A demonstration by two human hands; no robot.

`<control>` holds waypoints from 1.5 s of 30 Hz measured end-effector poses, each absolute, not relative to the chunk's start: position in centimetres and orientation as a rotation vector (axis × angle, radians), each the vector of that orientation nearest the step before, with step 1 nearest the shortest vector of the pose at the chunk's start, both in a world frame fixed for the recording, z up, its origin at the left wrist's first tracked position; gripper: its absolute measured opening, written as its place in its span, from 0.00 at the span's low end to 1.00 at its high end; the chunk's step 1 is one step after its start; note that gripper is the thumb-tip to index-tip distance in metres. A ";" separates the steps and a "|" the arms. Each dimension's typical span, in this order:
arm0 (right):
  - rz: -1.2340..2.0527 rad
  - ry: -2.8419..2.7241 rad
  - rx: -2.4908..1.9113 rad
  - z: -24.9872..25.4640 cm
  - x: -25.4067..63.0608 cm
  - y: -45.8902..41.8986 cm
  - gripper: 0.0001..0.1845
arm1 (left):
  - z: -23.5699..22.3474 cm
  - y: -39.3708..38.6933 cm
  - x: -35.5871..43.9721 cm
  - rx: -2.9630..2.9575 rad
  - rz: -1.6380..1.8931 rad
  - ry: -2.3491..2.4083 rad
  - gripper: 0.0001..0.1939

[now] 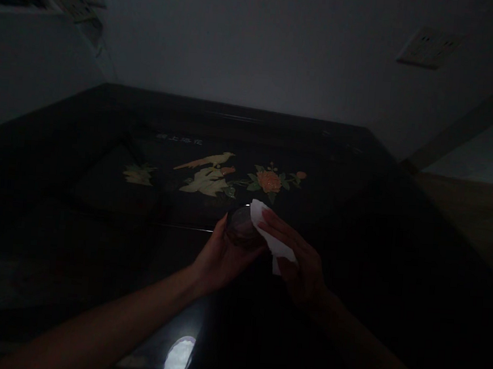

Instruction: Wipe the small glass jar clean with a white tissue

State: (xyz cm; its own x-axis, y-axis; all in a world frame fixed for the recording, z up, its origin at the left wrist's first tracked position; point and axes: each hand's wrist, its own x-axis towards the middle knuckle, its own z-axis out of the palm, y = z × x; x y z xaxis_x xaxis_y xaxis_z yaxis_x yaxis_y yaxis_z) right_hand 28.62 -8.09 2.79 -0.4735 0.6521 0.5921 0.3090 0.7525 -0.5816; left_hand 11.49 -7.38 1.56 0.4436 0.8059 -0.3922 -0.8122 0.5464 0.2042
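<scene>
The scene is very dim. My left hand (219, 259) is wrapped around a small clear glass (241, 227), held above a dark table. My right hand (298, 259) presses a white tissue (270, 237) against the right side and rim of the glass, fingers closed over the paper. Both hands meet at the glass near the middle of the view.
The black lacquered table (376, 217) has an inlaid picture of a bird, leaves and an orange flower (268, 180) just beyond the hands. A bright reflection (179, 354) shows on the near edge. A pale wall with a socket plate (428, 48) stands behind.
</scene>
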 end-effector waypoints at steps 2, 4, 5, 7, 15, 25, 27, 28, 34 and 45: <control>0.583 -2.004 -0.786 2.7 28.5 -8.3 0.23 | 1.5 -7.5 11.4 0.035 0.967 0.482 0.20; 0.659 -1.923 -0.854 2.6 28.5 -8.4 0.22 | 1.3 -7.7 11.3 0.088 0.909 0.481 0.21; 0.696 -1.888 -0.886 2.6 28.5 -8.4 0.22 | 1.2 -7.8 11.3 0.113 0.881 0.481 0.22; 0.757 -1.839 -0.931 2.6 28.6 -8.4 0.22 | 1.1 -7.9 11.4 0.158 0.836 0.487 0.23; 0.576 -2.007 -0.854 3.1 28.8 -8.1 0.21 | 0.6 -8.5 11.9 0.313 0.750 0.535 0.22; 0.510 -2.040 -0.864 3.0 28.9 -7.8 0.19 | 0.6 -8.5 12.1 0.320 0.773 0.513 0.19; 0.510 -2.028 -0.893 2.9 28.9 -7.8 0.19 | 0.5 -8.5 12.1 0.320 0.774 0.512 0.19; 0.495 -2.046 -0.877 2.9 28.9 -7.8 0.20 | 0.5 -8.5 12.1 0.316 0.775 0.523 0.19; 0.307 -2.256 -0.674 3.2 28.7 -8.0 0.25 | 0.3 -8.7 12.4 0.285 0.821 0.573 0.14; 0.080 -2.512 -0.474 3.2 28.6 -8.1 0.31 | 0.7 -7.9 11.8 0.038 0.774 0.498 0.21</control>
